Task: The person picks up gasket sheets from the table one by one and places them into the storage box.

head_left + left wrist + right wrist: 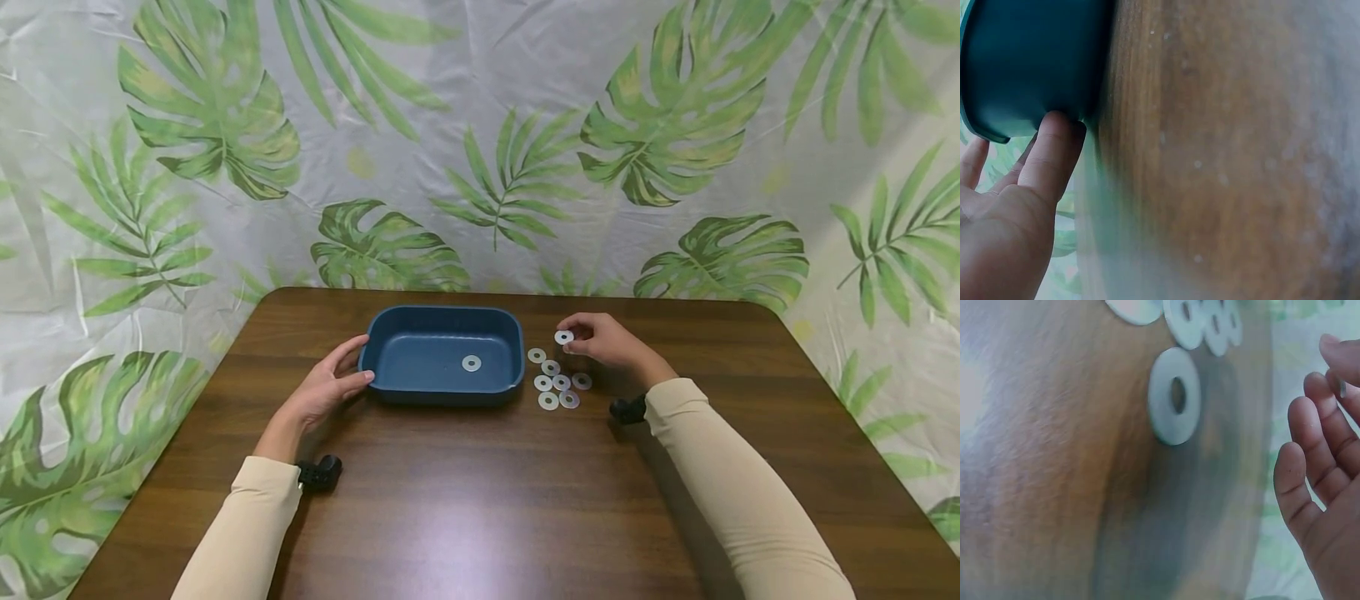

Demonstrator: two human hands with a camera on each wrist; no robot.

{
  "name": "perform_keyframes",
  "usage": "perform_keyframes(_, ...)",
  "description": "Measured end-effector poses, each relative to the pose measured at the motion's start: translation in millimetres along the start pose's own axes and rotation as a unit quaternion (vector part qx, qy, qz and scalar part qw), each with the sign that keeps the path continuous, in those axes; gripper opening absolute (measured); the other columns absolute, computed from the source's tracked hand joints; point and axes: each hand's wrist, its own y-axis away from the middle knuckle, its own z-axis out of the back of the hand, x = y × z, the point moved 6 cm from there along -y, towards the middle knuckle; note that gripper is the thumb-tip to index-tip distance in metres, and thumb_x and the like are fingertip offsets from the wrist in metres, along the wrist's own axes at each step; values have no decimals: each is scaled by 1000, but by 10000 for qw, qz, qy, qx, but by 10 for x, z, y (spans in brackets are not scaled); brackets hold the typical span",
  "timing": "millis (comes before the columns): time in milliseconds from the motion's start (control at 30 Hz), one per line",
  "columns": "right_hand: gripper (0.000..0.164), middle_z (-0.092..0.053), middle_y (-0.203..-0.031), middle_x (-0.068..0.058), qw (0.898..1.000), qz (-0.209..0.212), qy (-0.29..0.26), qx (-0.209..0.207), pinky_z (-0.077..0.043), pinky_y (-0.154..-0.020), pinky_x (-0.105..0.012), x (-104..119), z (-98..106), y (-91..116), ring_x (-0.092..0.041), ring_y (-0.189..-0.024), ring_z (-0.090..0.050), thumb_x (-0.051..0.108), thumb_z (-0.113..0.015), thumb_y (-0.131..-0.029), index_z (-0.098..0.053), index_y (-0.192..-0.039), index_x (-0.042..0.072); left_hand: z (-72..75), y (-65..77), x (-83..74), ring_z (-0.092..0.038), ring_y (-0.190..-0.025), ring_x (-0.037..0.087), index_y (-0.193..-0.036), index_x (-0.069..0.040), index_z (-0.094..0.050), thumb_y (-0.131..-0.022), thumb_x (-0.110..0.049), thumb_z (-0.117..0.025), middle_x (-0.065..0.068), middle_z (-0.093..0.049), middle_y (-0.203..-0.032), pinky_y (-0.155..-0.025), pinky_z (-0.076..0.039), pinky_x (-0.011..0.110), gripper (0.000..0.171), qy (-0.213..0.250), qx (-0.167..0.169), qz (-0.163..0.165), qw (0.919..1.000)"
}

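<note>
A blue plastic tub [450, 397] stands on the table with one flat metal washer [464, 364] lying on its floor. My left hand [330, 387] rests against the tub's left end, its fingers spread and fingertips touching the wall near the rim. Right of the tub, my right hand [609, 340] pinches a washer [558, 337] between thumb and fingers, held above the tabletop. In the right wrist view that washer is mostly hidden, with only a thin edge showing by the fingertips. Several loose washers [548, 401] lie between the tub and the right hand, some close against each other.
The brown wooden table [450, 483] has rounded far corners. Behind it hangs a pale cloth [517, 83] printed with green leaves. One washer [1159, 419] lies a little apart from the others, nearest the right wrist. Each wrist wears a small black camera [324, 472].
</note>
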Motion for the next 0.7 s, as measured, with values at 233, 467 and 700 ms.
perform_keyframes(233,35,-67,-109,-17,9996,-205,-180,59,-52,-80,-26,151,81,-27,-16,-92,-62,7,-67,-93,-62,-127,1,-10,-5,-19,-29,-147,40,-160,-14,-16,-100,-13,-57,18,-11,-167,-91,-48,13,73,44,26,-6,10000)
perform_keyframes(467,36,-66,-111,-14,9996,-181,-136,159,-52,-85,-33,286,164,-60,-22,-99,-62,10,-65,-95,-61,-130,5,-28,-15,-29,-30,-146,40,-160,-15,-16,-100,-14,-58,17,-11,-167,-89,-47,12,73,36,35,-22,10000)
perform_keyframes(700,38,-66,-116,-18,9988,96,-387,290,-52,-86,-30,499,133,-100,-18,-100,-62,10,-65,-95,-60,-132,2,-12,-7,5,-26,-148,39,-160,-14,-16,-100,-11,-56,17,-11,-167,-89,-46,11,73,102,8,-31,9999)
